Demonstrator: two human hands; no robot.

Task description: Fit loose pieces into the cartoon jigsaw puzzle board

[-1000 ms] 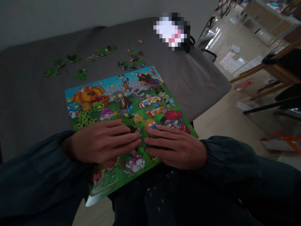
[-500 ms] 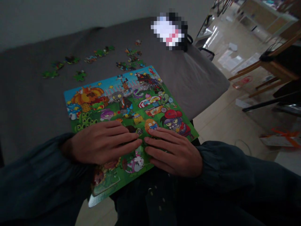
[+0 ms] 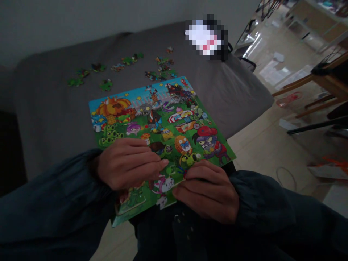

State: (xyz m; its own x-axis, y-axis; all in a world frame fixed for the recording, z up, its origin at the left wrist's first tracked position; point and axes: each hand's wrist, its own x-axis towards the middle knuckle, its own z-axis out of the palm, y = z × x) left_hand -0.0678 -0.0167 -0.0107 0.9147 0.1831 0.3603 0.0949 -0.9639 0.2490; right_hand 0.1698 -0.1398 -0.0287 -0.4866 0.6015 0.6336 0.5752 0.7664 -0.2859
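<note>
Grey cloth (image 3: 217, 94) covers the surface before us, a pale wall (image 3: 95, 21) behind it and, to the right, a shiny floor (image 3: 252, 152) with a wooden chair (image 3: 323, 78). Loose puzzle pieces (image 3: 105, 85) lie scattered beyond the colourful puzzle board (image 3: 183, 128), and a bright pixelated object (image 3: 205, 38) sits farther off, at right. Our left sleeve (image 3: 62, 199) and left hand (image 3: 130, 163) hide the board's left edge from us. It lies beneath both hands: our left fingers bend over its middle, our right hand (image 3: 212, 192) curls at its near edge; whether either grips a piece, we cannot tell.
</note>
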